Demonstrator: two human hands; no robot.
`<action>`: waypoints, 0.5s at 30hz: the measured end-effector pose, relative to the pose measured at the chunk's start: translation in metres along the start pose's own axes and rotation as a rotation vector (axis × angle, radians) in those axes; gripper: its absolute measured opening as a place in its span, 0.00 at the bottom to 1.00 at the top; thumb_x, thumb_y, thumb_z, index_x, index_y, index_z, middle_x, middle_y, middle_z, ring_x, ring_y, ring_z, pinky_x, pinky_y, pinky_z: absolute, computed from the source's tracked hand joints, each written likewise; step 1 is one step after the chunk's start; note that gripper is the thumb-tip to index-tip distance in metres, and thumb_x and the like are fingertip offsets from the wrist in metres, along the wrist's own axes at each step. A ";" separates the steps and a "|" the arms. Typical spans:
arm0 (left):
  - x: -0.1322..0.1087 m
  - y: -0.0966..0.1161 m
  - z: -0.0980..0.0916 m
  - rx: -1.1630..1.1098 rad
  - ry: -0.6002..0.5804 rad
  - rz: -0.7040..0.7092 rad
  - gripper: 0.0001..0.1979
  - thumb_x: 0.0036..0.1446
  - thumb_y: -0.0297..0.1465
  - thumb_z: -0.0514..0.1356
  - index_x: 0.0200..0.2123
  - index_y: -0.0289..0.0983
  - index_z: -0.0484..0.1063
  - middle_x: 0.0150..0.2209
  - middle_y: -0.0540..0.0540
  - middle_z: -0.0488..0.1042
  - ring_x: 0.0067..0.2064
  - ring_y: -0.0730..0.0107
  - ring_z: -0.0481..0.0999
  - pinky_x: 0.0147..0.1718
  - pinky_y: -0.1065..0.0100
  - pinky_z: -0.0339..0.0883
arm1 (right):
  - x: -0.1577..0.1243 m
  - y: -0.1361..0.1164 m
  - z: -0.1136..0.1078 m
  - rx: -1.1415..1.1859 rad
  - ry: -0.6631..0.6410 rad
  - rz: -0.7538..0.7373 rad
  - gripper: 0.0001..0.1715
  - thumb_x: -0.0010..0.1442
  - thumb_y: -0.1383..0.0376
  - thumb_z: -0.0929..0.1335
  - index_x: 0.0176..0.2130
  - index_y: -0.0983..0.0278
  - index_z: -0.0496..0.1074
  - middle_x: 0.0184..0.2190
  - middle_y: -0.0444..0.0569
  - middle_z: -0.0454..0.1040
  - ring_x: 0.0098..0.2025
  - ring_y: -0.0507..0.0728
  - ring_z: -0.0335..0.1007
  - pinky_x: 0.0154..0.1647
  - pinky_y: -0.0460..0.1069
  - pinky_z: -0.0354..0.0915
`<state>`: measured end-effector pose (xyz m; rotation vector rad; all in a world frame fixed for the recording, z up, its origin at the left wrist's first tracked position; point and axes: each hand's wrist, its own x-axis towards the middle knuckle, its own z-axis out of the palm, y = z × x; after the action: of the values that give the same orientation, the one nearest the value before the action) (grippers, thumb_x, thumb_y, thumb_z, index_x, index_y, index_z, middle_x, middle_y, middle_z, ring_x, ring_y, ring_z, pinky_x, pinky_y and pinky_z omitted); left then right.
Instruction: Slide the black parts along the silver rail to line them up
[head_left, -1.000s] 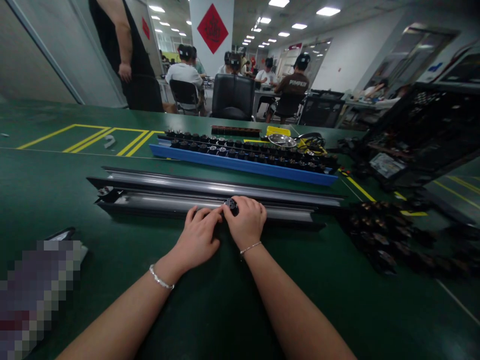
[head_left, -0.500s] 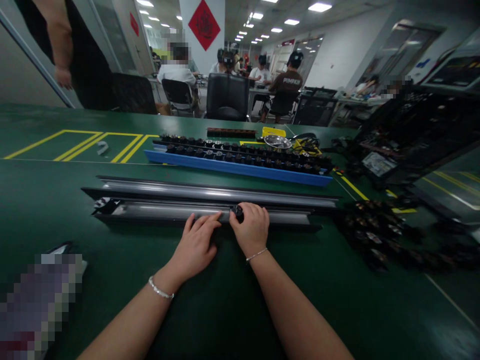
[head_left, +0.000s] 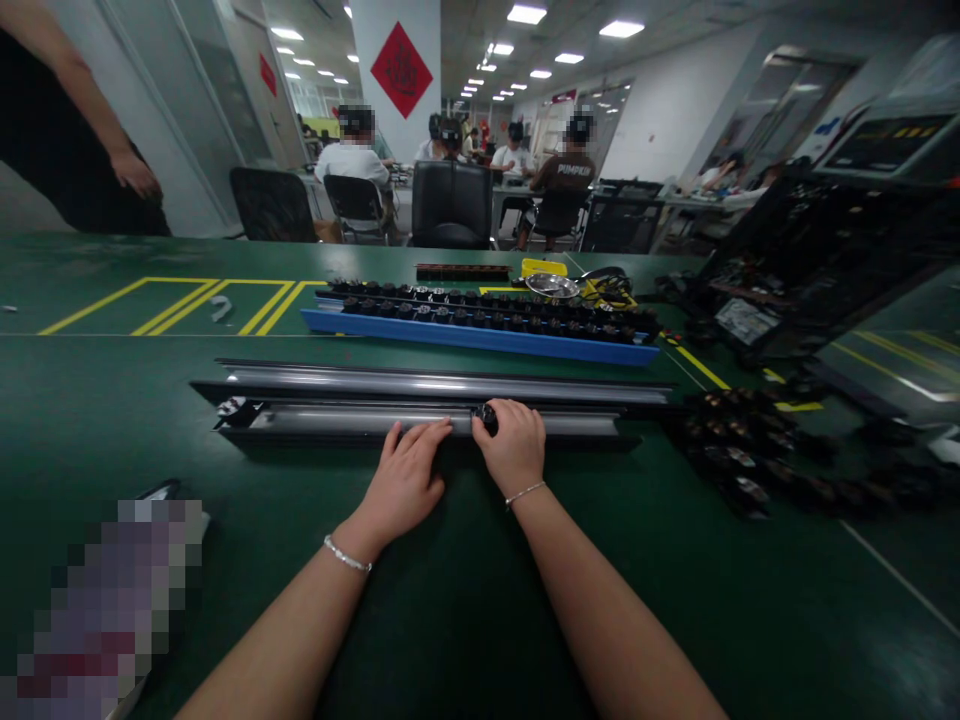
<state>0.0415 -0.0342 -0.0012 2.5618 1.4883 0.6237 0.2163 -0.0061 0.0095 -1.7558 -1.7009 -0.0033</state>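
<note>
Two long black-edged channels lie side by side across the table. My left hand (head_left: 405,475) rests with spread fingers on the near channel (head_left: 352,420), the fingertips at its inner strip. To its right, my right hand (head_left: 514,445) grips a small round black part (head_left: 486,416) in that same channel, thumb on one side and fingers on the other; its underside is hidden. At the near channel's left end sits another black part (head_left: 238,410) with pale metal on top. The far channel (head_left: 442,385) runs just behind, its inner surface shiny.
Behind the channels stands a blue rail (head_left: 480,338) with rows of black parts. A pile of similar dark parts (head_left: 742,440) lies at the right. A metal dish (head_left: 552,286) and yellow tray (head_left: 544,268) are farther back. A blurred-out packet (head_left: 112,600) lies front left.
The camera view has shifted, so the table items appear slightly to the right. Both hands keep about the same places on the near channel. The person standing at far left has moved.
</note>
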 end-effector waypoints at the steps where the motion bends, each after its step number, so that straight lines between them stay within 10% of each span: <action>1: 0.000 0.000 0.001 0.006 -0.004 0.002 0.33 0.48 0.24 0.52 0.60 0.41 0.54 0.64 0.47 0.60 0.64 0.61 0.57 0.64 0.47 0.36 | 0.000 0.002 -0.001 -0.004 0.005 0.001 0.15 0.58 0.60 0.65 0.43 0.65 0.73 0.44 0.52 0.76 0.50 0.61 0.66 0.56 0.55 0.52; 15: 0.001 -0.001 0.000 0.039 0.000 0.009 0.32 0.49 0.25 0.52 0.59 0.43 0.57 0.63 0.47 0.62 0.63 0.61 0.59 0.64 0.47 0.37 | 0.004 0.023 -0.006 0.015 0.016 -0.071 0.15 0.59 0.62 0.64 0.42 0.67 0.73 0.43 0.55 0.75 0.47 0.61 0.67 0.51 0.53 0.60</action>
<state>0.0408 -0.0330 -0.0017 2.5983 1.5044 0.6013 0.2402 -0.0029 0.0057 -1.6795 -1.7460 -0.0362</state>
